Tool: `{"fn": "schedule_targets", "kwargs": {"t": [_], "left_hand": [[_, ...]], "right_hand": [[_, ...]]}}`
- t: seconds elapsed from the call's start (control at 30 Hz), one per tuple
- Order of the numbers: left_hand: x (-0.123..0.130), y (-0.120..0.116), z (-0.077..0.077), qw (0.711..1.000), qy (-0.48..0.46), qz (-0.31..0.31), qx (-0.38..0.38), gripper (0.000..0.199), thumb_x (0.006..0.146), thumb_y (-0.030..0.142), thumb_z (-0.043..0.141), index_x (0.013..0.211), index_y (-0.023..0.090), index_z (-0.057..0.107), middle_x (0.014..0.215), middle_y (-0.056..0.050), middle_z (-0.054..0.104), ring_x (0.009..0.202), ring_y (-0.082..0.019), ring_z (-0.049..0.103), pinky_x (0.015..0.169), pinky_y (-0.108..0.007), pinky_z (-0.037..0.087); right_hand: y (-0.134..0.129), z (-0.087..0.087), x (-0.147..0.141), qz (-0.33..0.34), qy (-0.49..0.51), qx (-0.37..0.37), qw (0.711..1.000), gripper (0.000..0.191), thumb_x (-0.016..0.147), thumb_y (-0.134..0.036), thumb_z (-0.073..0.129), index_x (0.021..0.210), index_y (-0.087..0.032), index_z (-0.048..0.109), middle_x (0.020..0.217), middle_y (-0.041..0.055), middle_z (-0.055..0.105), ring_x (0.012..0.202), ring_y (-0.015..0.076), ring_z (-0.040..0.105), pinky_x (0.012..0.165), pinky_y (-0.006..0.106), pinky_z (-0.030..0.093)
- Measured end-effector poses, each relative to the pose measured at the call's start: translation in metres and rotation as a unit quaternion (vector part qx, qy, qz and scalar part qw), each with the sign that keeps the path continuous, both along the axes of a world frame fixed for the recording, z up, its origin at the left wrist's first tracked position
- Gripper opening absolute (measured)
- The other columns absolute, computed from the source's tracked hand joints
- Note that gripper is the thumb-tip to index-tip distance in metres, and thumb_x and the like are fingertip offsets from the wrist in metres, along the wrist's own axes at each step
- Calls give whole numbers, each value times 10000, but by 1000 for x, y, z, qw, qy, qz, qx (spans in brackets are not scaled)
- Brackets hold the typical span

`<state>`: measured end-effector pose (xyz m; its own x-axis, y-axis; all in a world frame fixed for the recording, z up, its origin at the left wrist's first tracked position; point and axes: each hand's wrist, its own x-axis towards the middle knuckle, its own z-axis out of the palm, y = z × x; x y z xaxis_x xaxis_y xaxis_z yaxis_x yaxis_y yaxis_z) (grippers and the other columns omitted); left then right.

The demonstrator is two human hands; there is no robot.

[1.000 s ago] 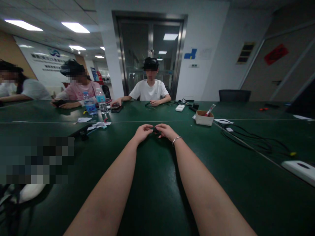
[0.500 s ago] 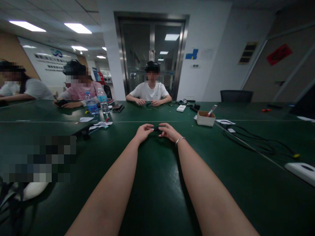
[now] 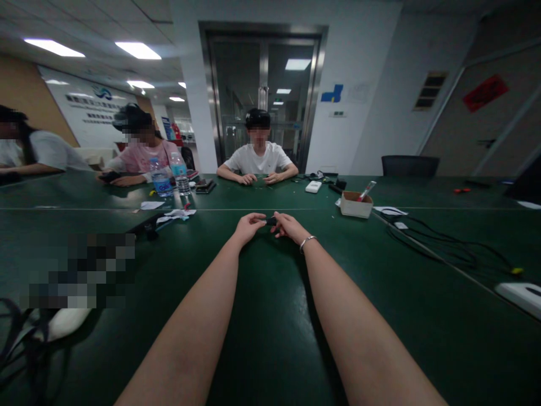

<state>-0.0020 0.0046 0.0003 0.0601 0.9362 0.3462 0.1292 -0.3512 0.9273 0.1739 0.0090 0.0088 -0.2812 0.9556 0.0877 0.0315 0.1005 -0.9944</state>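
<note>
Both my arms reach forward over the dark green table (image 3: pixel 270 316). A small black object (image 3: pixel 270 221) sits between my fingertips, too small and dark to name. My left hand (image 3: pixel 250 228) pinches its left end between thumb and fingers. From the other side, my right hand (image 3: pixel 289 226) grips the right end, index finger and thumb close together and the lower fingers curled. A silver bangle (image 3: pixel 307 242) circles my right wrist. Part of the black object is hidden behind my fingers.
Across the table sits a person in a white shirt (image 3: pixel 258 159); more people sit at the left. Water bottles (image 3: pixel 180 175) and paper scraps (image 3: pixel 175 215) lie left, a small box (image 3: pixel 356 204) and black cables (image 3: pixel 448 239) right. A white device (image 3: pixel 522 298) rests at the right edge.
My right-hand fingers have drawn closer together on the black object and shifted slightly. My left hand keeps its pinch. The view has moved a little.
</note>
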Motion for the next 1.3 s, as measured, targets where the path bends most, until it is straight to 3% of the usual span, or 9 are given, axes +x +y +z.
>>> {"fn": "schedule_targets", "kwargs": {"t": [0.13,0.23,0.43,0.6,0.77,0.93,1.1,1.17,1.3], "left_hand": [[-1,0,0,1000,-6,3,-6,237,650,141,703,886,147,709,732,-32,674,713,-147,605,804,-317,474],[-2,0,0,1000,-8,1,-7,242,651,149,704,893,146,709,723,-31,670,705,-149,603,807,-322,471],[-2,0,-1,1000,5,-2,4,251,653,166,704,904,151,708,742,-35,673,724,-153,603,801,-322,474],[-4,2,-1,1000,1,7,1,255,663,189,700,915,148,709,792,-54,693,747,-161,608,807,-328,474],[-3,0,-1,1000,3,-7,2,255,648,185,708,900,146,716,780,-52,695,729,-157,606,799,-324,472],[-1,2,-3,1000,7,7,6,253,633,203,718,882,154,722,742,-37,691,706,-152,600,762,-308,478],[-1,0,0,1000,3,5,8,224,639,195,716,860,157,724,786,-45,703,738,-158,610,793,-315,470],[-2,-2,2,1000,5,4,4,215,641,177,712,854,155,724,797,-49,704,742,-159,611,803,-318,466],[-2,-3,3,1000,5,7,1,215,651,167,704,864,150,724,793,-53,704,729,-157,606,802,-324,468]], "right_hand": [[0,0,1,11,-10,-7,1000,102,927,-223,512,957,-146,572,577,-11,626,337,49,431,430,189,510],[-3,1,4,18,63,-6,998,296,793,-63,616,1048,-201,553,760,-36,647,375,30,478,533,243,575],[-2,0,2,11,6,-6,1000,130,903,-262,546,955,-144,558,535,-25,594,359,58,487,422,168,494],[-2,0,3,19,55,-5,998,334,789,-77,615,1079,-206,511,718,-56,657,364,33,491,517,227,569],[-2,0,2,8,16,-8,1000,126,901,-260,543,937,-141,564,603,-5,635,344,38,430,454,200,539],[-4,0,4,14,68,-7,998,300,784,-62,610,1052,-186,555,717,-42,644,365,30,467,522,245,584],[-3,0,3,0,42,-22,999,109,907,-239,541,956,-147,574,617,-10,625,354,43,453,465,214,553],[-4,0,4,16,37,-13,999,92,895,-184,548,972,-150,583,663,0,648,369,38,464,459,196,542],[-5,0,7,18,99,-9,995,323,791,-50,624,1067,-206,558,814,-28,650,408,20,498,591,259,602]]}}
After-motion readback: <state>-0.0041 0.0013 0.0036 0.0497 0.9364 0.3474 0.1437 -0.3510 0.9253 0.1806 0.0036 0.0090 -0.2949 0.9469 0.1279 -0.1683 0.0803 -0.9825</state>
